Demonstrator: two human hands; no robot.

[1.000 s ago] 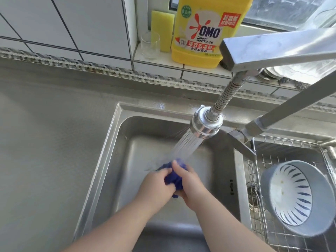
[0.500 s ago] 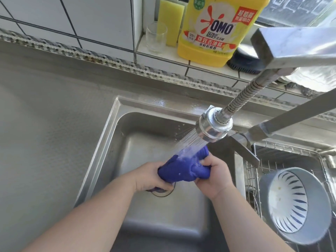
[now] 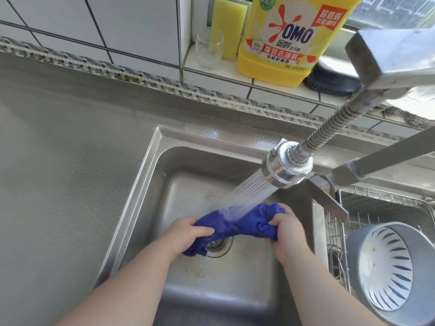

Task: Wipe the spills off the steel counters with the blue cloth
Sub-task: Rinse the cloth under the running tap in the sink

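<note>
Steel counters (image 3: 58, 184) surround the sink (image 3: 141, 184), where the left hand (image 3: 188, 236) and right hand (image 3: 284, 229) each curl tightly round an end of the blue cloth (image 3: 242, 222), stretched under the faucet spray (image 3: 249, 196) above the drain. Unwrung, it would likely drip onto the counters.

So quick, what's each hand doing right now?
Left hand: closed, gripping one end of the blue cloth.
Right hand: closed, gripping the cloth's other end.
</note>
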